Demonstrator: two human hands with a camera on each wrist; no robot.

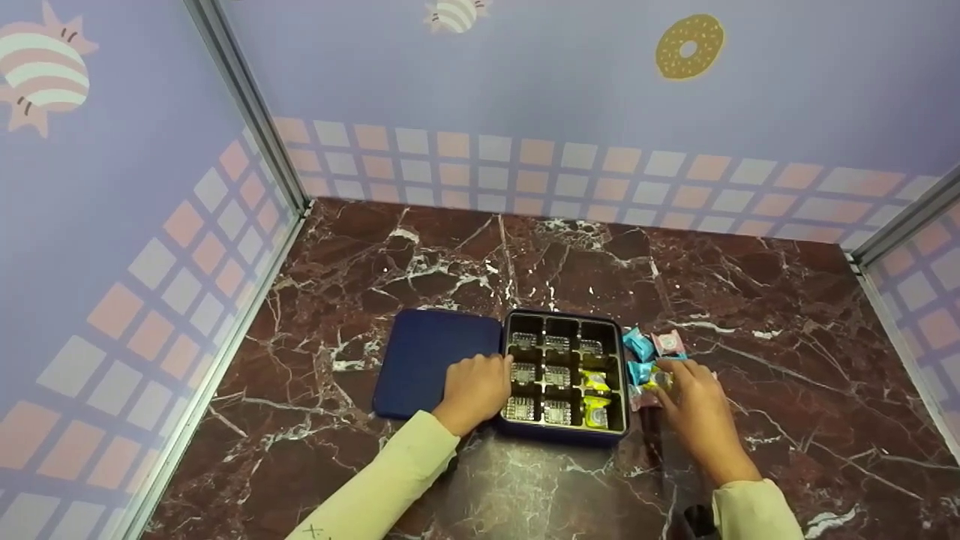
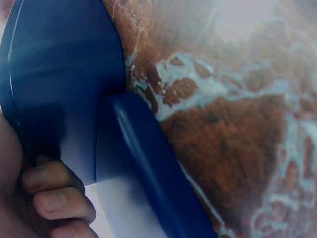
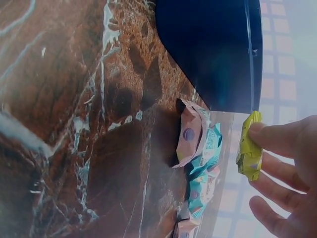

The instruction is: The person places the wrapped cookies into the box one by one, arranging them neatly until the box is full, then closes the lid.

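A dark blue box (image 1: 564, 435) with a divided gold insert lies open, two yellow-wrapped candies (image 1: 597, 412) in its right column. My left hand (image 1: 477, 388) is over the lid (image 1: 420, 360) and grips the box's left edge; in the left wrist view its curled fingers (image 2: 52, 198) lie against the blue side. Just right of the box, my right hand (image 1: 694, 397) pinches another yellow-wrapped candy (image 3: 250, 146) between thumb and fingers, off the table. Near it lie blue candies (image 1: 638, 345) and pink candies (image 1: 669, 343), partly hidden by the hand.
Dark red marbled table (image 1: 360, 480) stretches around the box. Patterned panels (image 1: 480, 165) enclose it at the back and both sides. The lid lies flat against the box's left side. Small white specks (image 1: 551, 292) show behind the box.
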